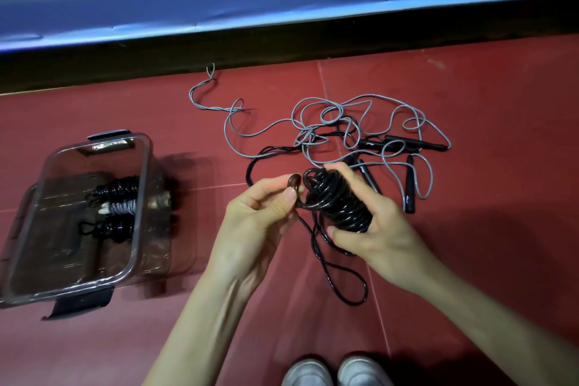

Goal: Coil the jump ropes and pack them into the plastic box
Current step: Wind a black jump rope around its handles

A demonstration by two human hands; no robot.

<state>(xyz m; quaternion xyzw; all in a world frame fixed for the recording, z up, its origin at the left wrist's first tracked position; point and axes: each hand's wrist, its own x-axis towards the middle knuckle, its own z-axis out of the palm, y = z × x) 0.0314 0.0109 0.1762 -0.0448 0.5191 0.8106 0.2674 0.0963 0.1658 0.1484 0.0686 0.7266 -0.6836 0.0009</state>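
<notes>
From your head camera: your right hand [372, 226] grips the glossy black coiled jump rope [340, 200]; your left hand [263, 213] pinches its loose strand beside your thumb. You're mid-coil: wrap next, then pack the clear plastic box [141, 197].

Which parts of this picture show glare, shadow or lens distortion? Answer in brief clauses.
Head view: glare streaks on the clear plastic box; the box casts a dark shadow to its right on the red floor; the blue mat edge bows, wide-angle distortion; highlights glint on the black coil.
</notes>
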